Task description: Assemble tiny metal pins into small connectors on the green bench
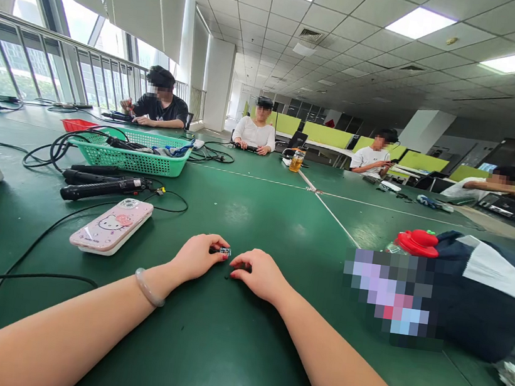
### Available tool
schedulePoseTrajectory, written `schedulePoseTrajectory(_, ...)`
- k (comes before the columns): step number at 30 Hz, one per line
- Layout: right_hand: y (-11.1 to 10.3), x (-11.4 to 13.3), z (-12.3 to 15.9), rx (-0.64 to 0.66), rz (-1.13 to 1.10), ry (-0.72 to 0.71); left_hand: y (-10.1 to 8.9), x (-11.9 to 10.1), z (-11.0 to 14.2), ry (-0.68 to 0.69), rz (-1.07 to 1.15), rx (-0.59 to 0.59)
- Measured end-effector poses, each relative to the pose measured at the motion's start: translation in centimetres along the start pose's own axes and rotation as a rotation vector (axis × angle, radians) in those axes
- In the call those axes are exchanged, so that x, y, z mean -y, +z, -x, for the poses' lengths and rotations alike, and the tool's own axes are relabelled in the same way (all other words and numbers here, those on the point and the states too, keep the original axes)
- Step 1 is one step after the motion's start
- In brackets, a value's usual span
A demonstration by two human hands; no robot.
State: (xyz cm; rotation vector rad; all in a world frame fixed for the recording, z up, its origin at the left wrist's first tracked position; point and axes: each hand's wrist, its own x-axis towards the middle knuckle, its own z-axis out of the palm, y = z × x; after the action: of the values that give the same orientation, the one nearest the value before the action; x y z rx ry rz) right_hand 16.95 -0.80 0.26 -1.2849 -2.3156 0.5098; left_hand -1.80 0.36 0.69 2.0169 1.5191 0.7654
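Observation:
Over the middle of the green table, my left hand pinches a small dark piece with pale, bluish markings between thumb and fingers. What exactly it is, I cannot make out. My right hand rests close by on the right, its fingers bent and the thumb a little apart from them, with nothing visible between. A tiny dark bit lies on the table just off the right thumb. A pale bangle sits on my left wrist.
Left of my hands lie a pink phone, black cylindrical tools and cables. Behind them stands a green basket. A dark bag and a red-lidded bottle are on the right. Several people sit around the far table edges.

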Motion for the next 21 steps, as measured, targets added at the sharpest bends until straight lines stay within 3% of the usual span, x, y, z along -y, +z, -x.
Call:
schedulePoseTrajectory(4, 0.4, 0.3, 0.0, 0.034, 0.070, -0.150, 0.1, -0.1, 0.0, 0.002, 0.010, 0.000)
schedulePoseTrajectory(11, 1.2, 0.6, -0.2, 0.003, 0.187, -0.247, 0.3, 0.4, -0.2, 0.026, 0.009, 0.010)
schedulePoseTrajectory(21, 0.3, 0.6, -0.4, -0.139, 0.018, -0.011, 0.1, 0.0, 0.0, 0.031, 0.061, 0.015)
